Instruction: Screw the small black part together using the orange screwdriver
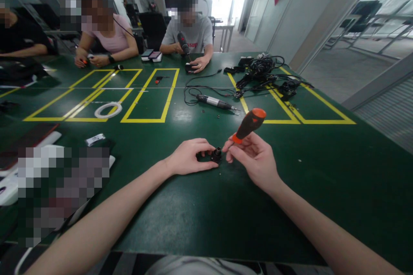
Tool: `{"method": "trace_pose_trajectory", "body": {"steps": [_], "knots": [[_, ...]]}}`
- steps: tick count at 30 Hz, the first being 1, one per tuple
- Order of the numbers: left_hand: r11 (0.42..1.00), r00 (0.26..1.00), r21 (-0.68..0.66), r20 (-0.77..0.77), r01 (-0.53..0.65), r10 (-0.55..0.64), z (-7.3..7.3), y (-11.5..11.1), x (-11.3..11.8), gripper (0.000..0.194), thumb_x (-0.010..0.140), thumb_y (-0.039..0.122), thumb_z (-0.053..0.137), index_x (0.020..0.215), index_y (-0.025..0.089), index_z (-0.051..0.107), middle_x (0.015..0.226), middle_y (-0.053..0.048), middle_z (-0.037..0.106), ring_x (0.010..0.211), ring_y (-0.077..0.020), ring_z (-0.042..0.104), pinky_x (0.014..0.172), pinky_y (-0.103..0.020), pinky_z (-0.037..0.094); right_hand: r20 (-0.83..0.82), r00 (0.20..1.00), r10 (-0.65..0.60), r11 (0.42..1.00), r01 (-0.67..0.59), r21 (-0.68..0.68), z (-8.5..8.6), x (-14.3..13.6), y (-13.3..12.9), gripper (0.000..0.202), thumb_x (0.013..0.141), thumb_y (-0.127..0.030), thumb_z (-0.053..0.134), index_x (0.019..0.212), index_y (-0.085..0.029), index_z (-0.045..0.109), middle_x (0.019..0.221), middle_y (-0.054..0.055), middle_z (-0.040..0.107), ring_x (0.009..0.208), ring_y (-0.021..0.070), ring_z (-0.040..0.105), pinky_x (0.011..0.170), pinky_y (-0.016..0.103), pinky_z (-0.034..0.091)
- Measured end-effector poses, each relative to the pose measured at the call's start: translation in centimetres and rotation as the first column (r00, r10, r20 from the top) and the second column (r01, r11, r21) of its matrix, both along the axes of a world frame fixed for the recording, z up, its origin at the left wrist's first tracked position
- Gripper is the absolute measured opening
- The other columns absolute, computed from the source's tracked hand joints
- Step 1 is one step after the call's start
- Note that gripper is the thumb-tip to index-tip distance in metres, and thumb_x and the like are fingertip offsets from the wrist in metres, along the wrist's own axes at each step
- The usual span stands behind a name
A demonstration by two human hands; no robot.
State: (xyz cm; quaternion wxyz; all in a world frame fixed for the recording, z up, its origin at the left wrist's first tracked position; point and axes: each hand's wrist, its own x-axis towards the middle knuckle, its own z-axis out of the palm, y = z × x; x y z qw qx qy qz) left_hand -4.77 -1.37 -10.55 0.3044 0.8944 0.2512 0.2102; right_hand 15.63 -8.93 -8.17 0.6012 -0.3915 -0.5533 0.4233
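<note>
On the green table (180,197), my left hand (190,156) grips a small black cylindrical part (217,154) between thumb and fingers. My right hand (254,154) holds a screwdriver (250,124) with a black and orange handle, its fingers closed near the base of the handle and the shaft. The handle leans up and to the right. The shaft points down and left toward the black part; whether its tip touches the part cannot be made out.
Beyond my hands lie a black and silver electric screwdriver (214,102), tangled black cables (261,71) and a white ring (108,110). White and dark devices (35,159) sit at the left. Several people are across the table, one holding a power tool (183,43).
</note>
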Motion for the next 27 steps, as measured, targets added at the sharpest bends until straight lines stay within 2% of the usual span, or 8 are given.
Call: {"method": "trace_pose_trajectory", "body": {"steps": [5, 9, 11, 14, 18, 23, 27], "knots": [[1.0, 1.0, -0.007, 0.002, 0.007, -0.007, 0.04, -0.02, 0.01, 0.027, 0.089, 0.041, 0.077, 0.1, 0.016, 0.074, 0.096, -0.004, 0.069, 0.081, -0.0147, 0.063, 0.072, -0.025, 0.046, 0.06, 0.998, -0.021, 1.0, 0.02, 0.018, -0.05, 0.18, 0.07, 0.035, 0.087, -0.051, 0.083, 0.081, -0.019, 0.07, 0.078, 0.003, 0.071, 0.058, 0.0138, 0.066, 0.057, 0.027, 0.06], [1.0, 1.0, 0.011, 0.008, 0.002, -0.002, -0.06, 0.02, 0.01, 0.027, 0.088, 0.042, 0.077, 0.098, 0.017, 0.073, 0.096, -0.004, 0.07, 0.08, -0.0141, 0.062, 0.07, -0.025, 0.045, 0.037, 0.999, 0.001, 1.0, -0.002, 0.017, -0.17, 0.23, 0.19, 0.036, 0.093, -0.054, 0.075, 0.09, -0.018, 0.073, 0.08, 0.003, 0.07, 0.049, 0.0109, 0.06, 0.046, 0.025, 0.052], [1.0, 1.0, 0.02, 0.011, 0.0, 0.0, -0.15, 0.04, -0.03, 0.027, 0.088, 0.042, 0.078, 0.096, 0.017, 0.072, 0.095, -0.003, 0.069, 0.079, -0.0136, 0.061, 0.069, -0.025, 0.044, 0.012, 1.0, 0.025, 1.0, -0.025, 0.002, -0.23, 0.15, 0.22, 0.036, 0.095, -0.054, 0.073, 0.096, -0.019, 0.072, 0.08, 0.003, 0.07, 0.049, 0.011, 0.06, 0.045, 0.025, 0.052], [1.0, 1.0, 0.027, 0.021, 0.001, -0.001, -0.27, 0.05, -0.1, 0.028, 0.086, 0.042, 0.08, 0.091, 0.016, 0.069, 0.09, -0.002, 0.067, 0.077, -0.0133, 0.059, 0.068, -0.024, 0.043, -0.046, 0.998, 0.034, 0.999, -0.033, 0.005, -0.34, -0.04, 0.27, 0.035, 0.093, -0.054, 0.076, 0.098, -0.021, 0.067, 0.078, 0.002, 0.072, 0.053, 0.0126, 0.064, 0.051, 0.026, 0.056], [0.998, 1.0, 0.056, 0.026, 0.002, -0.004, -0.35, 0.06, -0.11, 0.031, 0.085, 0.044, 0.08, 0.086, 0.017, 0.066, 0.085, -0.001, 0.066, 0.077, -0.0138, 0.059, 0.068, -0.025, 0.043, -0.068, 0.998, -0.001, 1.0, 0.002, 0.018, -0.42, -0.23, 0.34, 0.037, 0.091, -0.054, 0.079, 0.087, -0.022, 0.058, 0.077, 0.001, 0.074, 0.051, 0.012, 0.063, 0.051, 0.025, 0.056], [0.998, 1.0, 0.062, 0.02, 0.007, -0.008, -0.37, 0.05, -0.06, 0.029, 0.086, 0.043, 0.079, 0.09, 0.017, 0.068, 0.088, -0.002, 0.066, 0.08, -0.0149, 0.06, 0.071, -0.025, 0.045, 0.019, 0.999, -0.028, 0.999, 0.027, 0.035, -0.21, -0.1, 0.23, 0.036, 0.09, -0.055, 0.079, 0.086, -0.02, 0.068, 0.078, 0.001, 0.069, 0.052, 0.0123, 0.061, 0.051, 0.027, 0.055], [0.998, 1.0, 0.069, 0.015, 0.006, -0.007, -0.35, 0.04, -0.04, 0.029, 0.086, 0.044, 0.079, 0.091, 0.017, 0.069, 0.088, -0.002, 0.067, 0.079, -0.0149, 0.06, 0.071, -0.026, 0.044, 0.01, 1.0, 0.004, 1.0, -0.004, 0.016, -0.21, -0.1, 0.13, 0.037, 0.093, -0.056, 0.075, 0.094, -0.02, 0.071, 0.079, 0.003, 0.071, 0.054, 0.0135, 0.063, 0.053, 0.029, 0.058]]}}
